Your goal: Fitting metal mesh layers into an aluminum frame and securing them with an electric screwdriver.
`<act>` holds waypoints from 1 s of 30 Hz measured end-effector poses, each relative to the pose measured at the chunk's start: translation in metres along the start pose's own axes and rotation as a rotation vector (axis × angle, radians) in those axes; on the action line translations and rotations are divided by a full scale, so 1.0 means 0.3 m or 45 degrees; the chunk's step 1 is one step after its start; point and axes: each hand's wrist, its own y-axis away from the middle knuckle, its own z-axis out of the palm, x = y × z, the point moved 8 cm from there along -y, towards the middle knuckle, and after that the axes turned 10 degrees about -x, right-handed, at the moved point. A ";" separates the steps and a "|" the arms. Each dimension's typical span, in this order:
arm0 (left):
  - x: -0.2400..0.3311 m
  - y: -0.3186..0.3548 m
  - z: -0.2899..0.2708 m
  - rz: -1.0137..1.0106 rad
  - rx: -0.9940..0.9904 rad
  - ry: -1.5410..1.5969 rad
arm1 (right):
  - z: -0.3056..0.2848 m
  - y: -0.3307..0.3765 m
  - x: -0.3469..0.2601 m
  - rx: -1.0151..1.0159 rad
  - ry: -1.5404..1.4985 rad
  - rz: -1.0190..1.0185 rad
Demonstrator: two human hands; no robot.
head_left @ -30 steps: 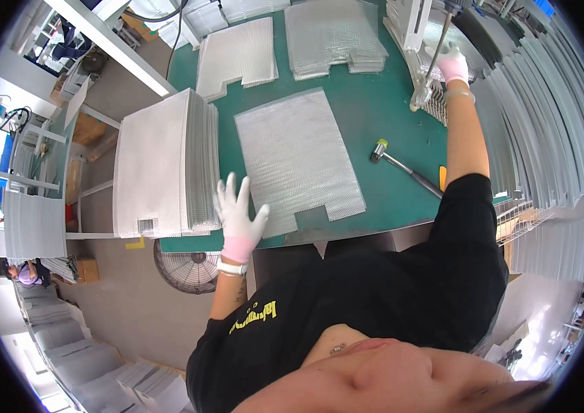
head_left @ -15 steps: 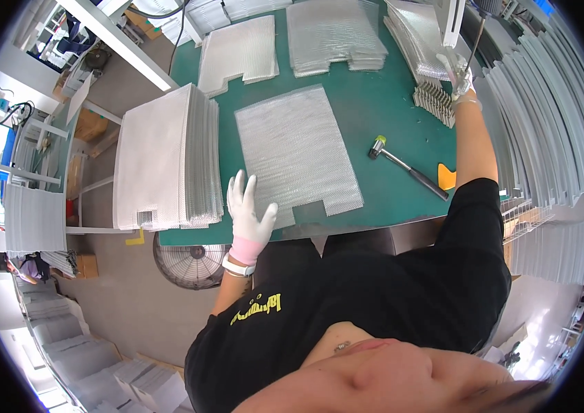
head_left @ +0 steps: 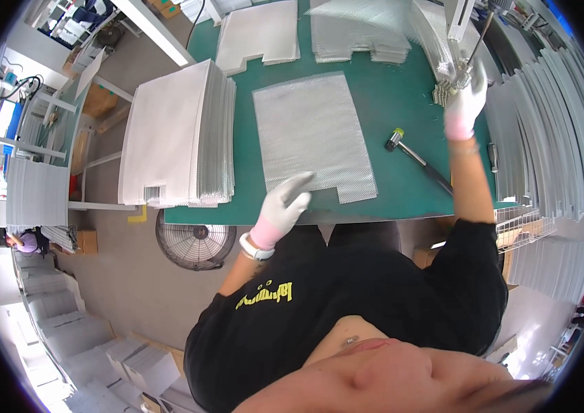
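Left hand lying flat, pinning mesh sheet down; I'm seeing right hand gripping metal piece beside mallet.

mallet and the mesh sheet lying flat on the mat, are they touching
Apart. The head view shows bare green mat between the mallet and the mesh sheet's right edge.

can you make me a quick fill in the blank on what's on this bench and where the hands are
1. The left hand rests at the near edge of the single mesh sheet lying on the ____ mat.
2. The small mallet lies to the ____ of that sheet.
3. The right hand reaches to the ____ side of the bench, at the small ribbed part.

Missing words: green; right; far
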 end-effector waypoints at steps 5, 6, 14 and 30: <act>0.114 -0.131 0.104 0.290 0.351 0.981 | 0.344 0.580 -0.086 -0.479 -0.082 -0.046; 0.094 -0.121 0.078 0.262 0.590 1.115 | 0.431 0.640 -0.144 -0.724 0.343 -0.049; 0.054 0.003 -0.079 -0.001 0.385 0.710 | 0.310 0.471 -0.254 -0.810 1.130 0.318; 0.038 0.120 0.001 -0.005 0.173 0.635 | 0.245 0.487 -0.115 -1.044 0.609 0.711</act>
